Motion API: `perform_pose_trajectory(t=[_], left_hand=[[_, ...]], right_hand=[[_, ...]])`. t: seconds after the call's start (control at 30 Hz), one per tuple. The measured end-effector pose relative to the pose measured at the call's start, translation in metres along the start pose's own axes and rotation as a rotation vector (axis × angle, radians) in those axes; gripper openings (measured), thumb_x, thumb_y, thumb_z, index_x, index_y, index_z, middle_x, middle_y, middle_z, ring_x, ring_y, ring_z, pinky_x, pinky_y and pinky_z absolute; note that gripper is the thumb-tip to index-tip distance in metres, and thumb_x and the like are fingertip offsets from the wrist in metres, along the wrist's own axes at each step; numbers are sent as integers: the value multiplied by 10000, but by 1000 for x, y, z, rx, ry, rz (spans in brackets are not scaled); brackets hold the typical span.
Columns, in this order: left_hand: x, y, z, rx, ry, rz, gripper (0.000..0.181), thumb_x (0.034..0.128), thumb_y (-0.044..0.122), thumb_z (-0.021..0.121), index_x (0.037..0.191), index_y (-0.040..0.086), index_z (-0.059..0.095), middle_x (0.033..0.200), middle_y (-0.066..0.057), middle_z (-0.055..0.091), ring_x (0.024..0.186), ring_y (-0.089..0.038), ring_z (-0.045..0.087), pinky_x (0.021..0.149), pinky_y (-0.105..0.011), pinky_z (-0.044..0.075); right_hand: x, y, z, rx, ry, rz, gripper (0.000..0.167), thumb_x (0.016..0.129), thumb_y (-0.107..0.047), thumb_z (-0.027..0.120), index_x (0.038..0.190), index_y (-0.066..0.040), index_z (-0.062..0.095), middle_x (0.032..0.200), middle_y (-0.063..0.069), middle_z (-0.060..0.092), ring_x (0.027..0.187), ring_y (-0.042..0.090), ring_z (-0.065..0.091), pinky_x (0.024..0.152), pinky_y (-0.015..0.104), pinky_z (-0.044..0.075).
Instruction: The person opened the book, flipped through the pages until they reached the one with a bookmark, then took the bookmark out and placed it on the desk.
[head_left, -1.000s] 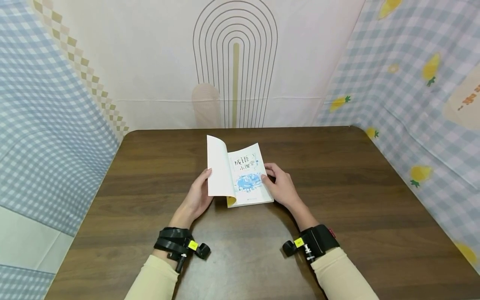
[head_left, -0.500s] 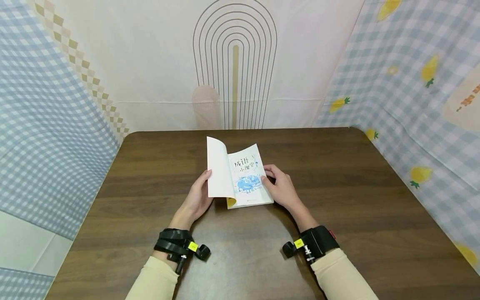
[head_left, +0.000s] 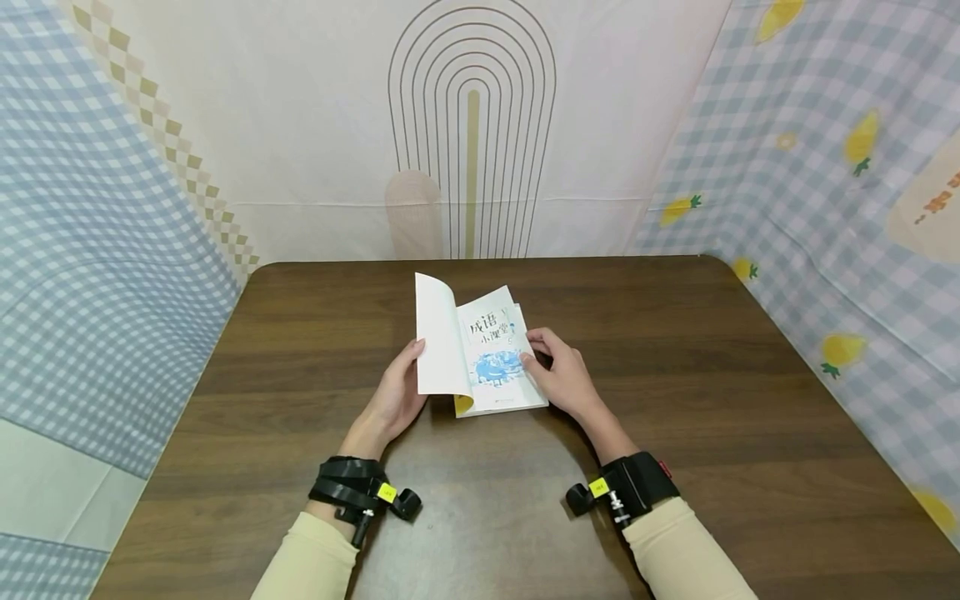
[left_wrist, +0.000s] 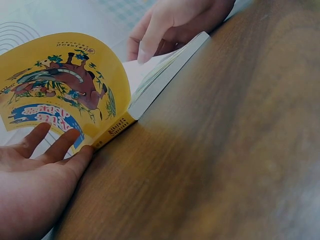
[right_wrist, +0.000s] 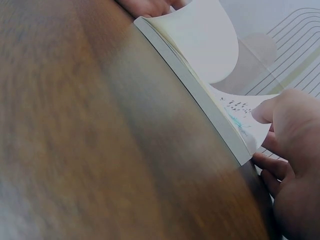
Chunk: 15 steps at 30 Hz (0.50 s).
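A paperback book (head_left: 497, 362) lies on the table with its front cover (head_left: 438, 337) raised at the left, showing a white inner side. On the facing page are dark Chinese characters and a blue picture. My left hand (head_left: 393, 392) holds the raised cover, thumb on its inner side and fingers behind it. The left wrist view shows the cover's yellow outside (left_wrist: 65, 80) with a brown animal drawing. At the book's right edge my right hand (head_left: 564, 373) pinches the title page (right_wrist: 237, 112), thumb on top; that page curves up in the right wrist view.
The brown wooden table (head_left: 712, 400) stretches to both sides of the book. Behind it hangs a white patterned cloth (head_left: 315, 125), and blue checked cloths (head_left: 112, 250) close off the left and right. Each wrist wears a black strap with a small camera.
The title page's upper right corner has shifted slightly left, and a corner of the page beneath now shows. Both hands stay nearly where they were.
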<state>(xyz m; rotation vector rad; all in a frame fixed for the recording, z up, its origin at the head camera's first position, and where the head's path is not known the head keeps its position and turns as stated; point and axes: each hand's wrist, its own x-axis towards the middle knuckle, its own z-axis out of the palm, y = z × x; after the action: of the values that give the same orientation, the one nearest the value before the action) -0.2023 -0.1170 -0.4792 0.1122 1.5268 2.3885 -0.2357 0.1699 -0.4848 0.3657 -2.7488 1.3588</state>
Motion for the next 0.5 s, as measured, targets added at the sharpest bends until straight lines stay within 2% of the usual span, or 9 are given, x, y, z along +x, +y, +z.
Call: perform_pose_trajectory(t=[0.37,0.5], left_hand=[[1,-2,-1,6,-5,13,562,1137,423,384,1598,108,317,1236,12,620,1158,-127,589,1024,-276,443],[1,-1,0,14,3,4,577,1135,431,396,1610,114,307,1250,6,611,1178,-129,579,1039,-276,433]], right_hand=[[1,0,0,-26,-36,-4,512,979,-315,777,1367,-49,577,1477,190,599,1452,330,484,1203,536,328],[1,-1,0,-19,-34,-1,490,979,-306,775,1353,-47,593,1459,181,611,1416,329,511,1192,535,334]])
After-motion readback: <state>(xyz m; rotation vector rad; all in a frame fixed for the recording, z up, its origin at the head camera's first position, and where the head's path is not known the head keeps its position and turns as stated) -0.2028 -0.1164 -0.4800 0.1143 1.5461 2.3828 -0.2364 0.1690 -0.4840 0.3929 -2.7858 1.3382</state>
